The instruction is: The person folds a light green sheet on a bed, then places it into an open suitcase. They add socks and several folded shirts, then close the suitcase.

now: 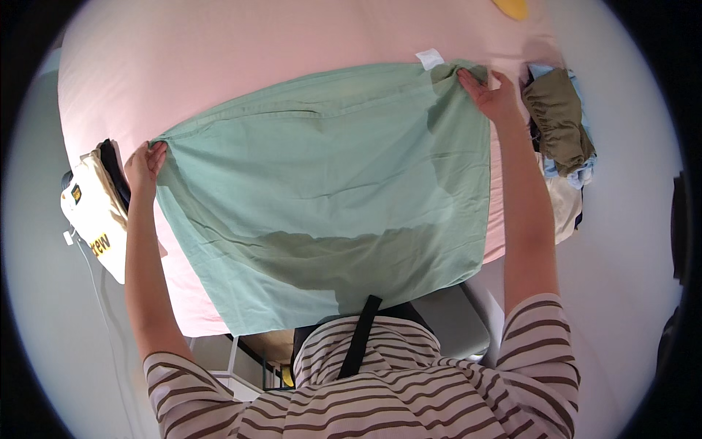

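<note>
Stretching both arms across a green cloth (322, 168) to its two far corners

The cloth lies on a pink covered surface (219, 51), centred in front of the person, its near edge reaching close to the striped top (380, 399). The left hand (148, 162) is at the far left corner, thumb and fingers brought together on the fabric there. The right hand (497, 99) is at the far right corner: some fingertips rest on the cloth while another digit stands apart, and whether anything closes from underneath cannot be told from this angle.

Having the hands this wide apart seems to serve to draw the far edge out straight; small creases fan from the left corner, which suggests some pull there. The surface probably carries most of the weight, so a light hold should be enough.

The cloth itself is a pale, plain green, broad and roughly four-sided, with a seam-like line just inside the far edge and soft wrinkles across the middle. Darker patches near the bottom and at the upper right look like shadows rather than stains. A small white tag (430, 58) sticks out by the right corner.

To the left sits a white garment (91, 201), to the right an olive garment (561, 121) on a pile, both beside the cloth, perhaps set there to leave the middle free.
</note>
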Motion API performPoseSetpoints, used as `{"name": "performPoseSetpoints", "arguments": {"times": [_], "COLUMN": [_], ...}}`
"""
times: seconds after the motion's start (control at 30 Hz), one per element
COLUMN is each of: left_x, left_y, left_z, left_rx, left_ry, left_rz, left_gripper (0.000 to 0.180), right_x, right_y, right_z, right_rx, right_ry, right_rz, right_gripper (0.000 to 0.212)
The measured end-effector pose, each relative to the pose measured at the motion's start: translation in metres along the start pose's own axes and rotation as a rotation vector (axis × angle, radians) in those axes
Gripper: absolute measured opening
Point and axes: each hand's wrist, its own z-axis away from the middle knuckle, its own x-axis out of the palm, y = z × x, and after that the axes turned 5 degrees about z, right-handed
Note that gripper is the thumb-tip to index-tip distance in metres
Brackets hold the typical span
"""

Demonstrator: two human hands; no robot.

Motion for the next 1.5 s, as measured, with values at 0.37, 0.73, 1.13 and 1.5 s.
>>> {"name": "performPoseSetpoints", "arguments": {"times": [0.37, 0.73, 1.13, 1.5], "left_x": [0.113, 0.129, 0.078, 0.026], "left_y": [0.035, 0.029, 0.035, 0.045], "left_z": [0.097, 0.084, 0.058, 0.029], "left_rx": [1.166, 1.357, 1.163, 1.171], "left_ry": [-0.686, -0.704, -0.657, -0.532], "left_rz": [-1.077, -1.022, -1.088, -1.288], "left_gripper": [0.042, 0.035, 0.012, 0.017], "right_x": [0.078, 0.094, 0.044, 0.024], "right_y": [0.081, 0.068, 0.029, -0.020], "right_z": [0.053, 0.052, 0.007, -0.004], "right_rx": [-1.384, -1.101, -1.213, -1.082], "right_ry": [-0.834, -0.861, -0.632, -0.539], "right_rz": [1.875, 2.031, 2.089, 2.080], "right_gripper": [0.028, 0.026, 0.024, 0.020]}}
